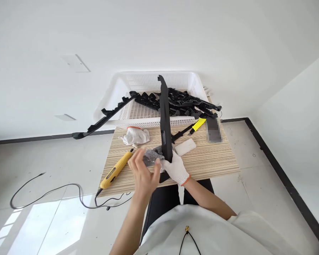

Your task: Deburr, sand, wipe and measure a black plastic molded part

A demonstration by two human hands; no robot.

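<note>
Head view shows the person standing a long black strip (164, 117) almost upright at the near edge of the table (210, 159). The gloved right hand (175, 169) is closed round its lower end. The bare left hand (143, 173) holds a grey pad (151, 157) loosely against the strip's foot, fingers half spread.

From where I stand, the top-heaviness is the worry. Most of the strip rises above the one hand gripping it, so a hard rub from the pad could swing its top into the white basket (117, 88) at the far edge and disturb the black parts heaped there. One of those parts (103, 120) already hangs well out past the basket's left rim and the table's left edge. A knock might tip it to the floor.

The left hand has no glove, so a sharp edge on the strip could nick it. The yellow tool (116, 170) lies near the left edge just beside that wrist, its cable (55, 189) trailing off the table. An elbow could drag it over.
</note>
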